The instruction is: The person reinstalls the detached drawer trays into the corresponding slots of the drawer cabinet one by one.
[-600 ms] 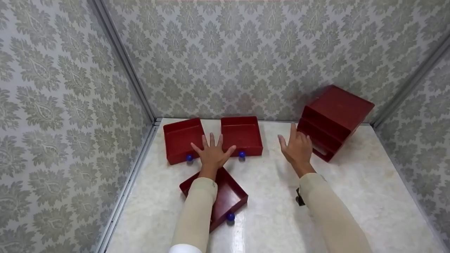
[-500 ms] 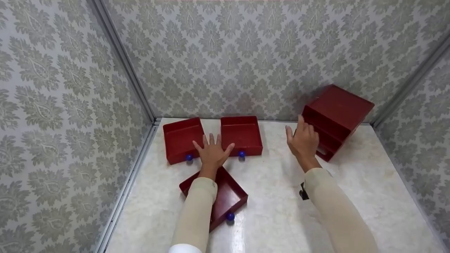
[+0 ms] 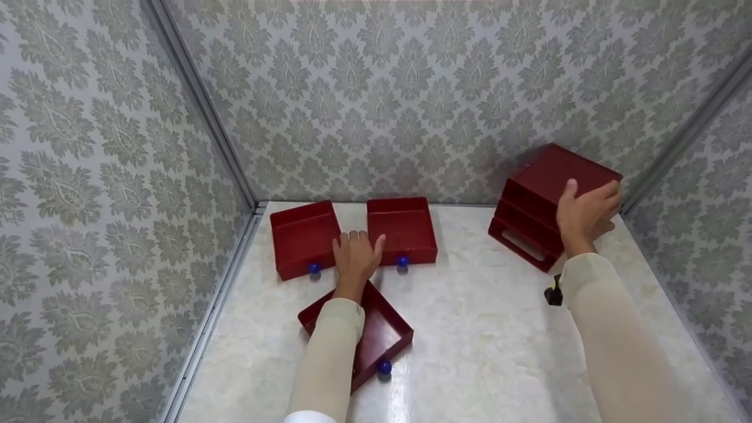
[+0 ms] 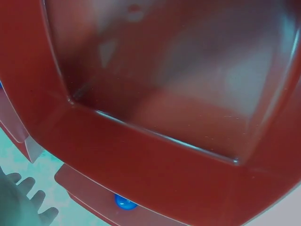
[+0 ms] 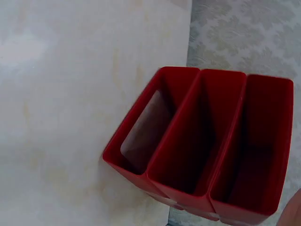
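Note:
My left hand is over the gap between two dark red drawers, the left drawer and the middle drawer, with its fingers loosely bent and nothing held. A third red drawer lies turned at an angle under the left forearm and fills most of the left wrist view. Each drawer has a blue ball-shaped knob, such as the near knob. At the right, my right hand is beside the right side of the red drawer cabinet, thumb raised and fingers bent. Three open slots show in the cabinet.
Patterned walls stand behind and on both sides of the pale table. A metal rail runs along the left edge. The cabinet stands turned near the back right corner.
My right hand has moved right, from in front of the cabinet's slots to its right side. My left hand's spread fingers have bent. The drawers stay where they were.

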The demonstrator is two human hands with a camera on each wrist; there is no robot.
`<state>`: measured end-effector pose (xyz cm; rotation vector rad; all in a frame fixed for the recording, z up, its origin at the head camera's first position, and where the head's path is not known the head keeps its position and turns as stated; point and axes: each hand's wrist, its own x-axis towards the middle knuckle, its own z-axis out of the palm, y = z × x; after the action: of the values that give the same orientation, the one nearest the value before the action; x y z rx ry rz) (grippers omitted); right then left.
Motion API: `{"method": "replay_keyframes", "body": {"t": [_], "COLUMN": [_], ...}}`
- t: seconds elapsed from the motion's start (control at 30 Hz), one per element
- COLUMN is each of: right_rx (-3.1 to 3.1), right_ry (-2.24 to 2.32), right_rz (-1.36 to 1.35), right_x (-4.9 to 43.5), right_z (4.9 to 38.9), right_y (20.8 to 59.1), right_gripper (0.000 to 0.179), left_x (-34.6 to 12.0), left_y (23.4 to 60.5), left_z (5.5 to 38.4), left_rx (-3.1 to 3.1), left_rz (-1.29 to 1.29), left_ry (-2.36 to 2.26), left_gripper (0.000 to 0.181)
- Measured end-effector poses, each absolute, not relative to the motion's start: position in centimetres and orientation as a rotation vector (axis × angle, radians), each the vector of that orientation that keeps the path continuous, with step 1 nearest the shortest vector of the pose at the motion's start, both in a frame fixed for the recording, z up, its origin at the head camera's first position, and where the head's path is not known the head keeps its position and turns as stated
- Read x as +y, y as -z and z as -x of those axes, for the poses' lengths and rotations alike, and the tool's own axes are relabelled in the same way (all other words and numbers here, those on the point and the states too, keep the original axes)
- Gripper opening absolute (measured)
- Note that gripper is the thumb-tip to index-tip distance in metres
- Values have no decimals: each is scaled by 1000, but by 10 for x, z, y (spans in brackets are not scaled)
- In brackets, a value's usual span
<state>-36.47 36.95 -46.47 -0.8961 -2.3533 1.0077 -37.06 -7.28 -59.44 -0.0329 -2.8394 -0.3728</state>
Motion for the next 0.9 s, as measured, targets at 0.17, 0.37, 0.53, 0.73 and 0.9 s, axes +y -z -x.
{"method": "replay_keyframes", "body": {"t": [0.17, 0.37, 0.53, 0.73, 0.9], "right_rx": [-2446, -2456, -2488, -2651, -2697], "right_ry": [-1202, -1316, -1305, -1216, -1200], "right_rz": [1012, 1062, 1059, 985, 921], "right_x": [380, 380, 385, 391, 390], "right_z": [360, 358, 358, 357, 357], "right_y": [470, 474, 469, 463, 466], "right_gripper": [94, 82, 80, 83, 85], "left_x": [-63, -39, -13, 32, 86], "left_y": [592, 575, 550, 517, 503], "left_z": [373, 379, 385, 383, 377], "left_rx": [-2844, -2838, -2892, -2856, -2715], "left_rz": [45, 96, 141, 227, 223], "left_ry": [379, 384, 482, 996, 1586], "left_gripper": [75, 69, 63, 45, 45]}}
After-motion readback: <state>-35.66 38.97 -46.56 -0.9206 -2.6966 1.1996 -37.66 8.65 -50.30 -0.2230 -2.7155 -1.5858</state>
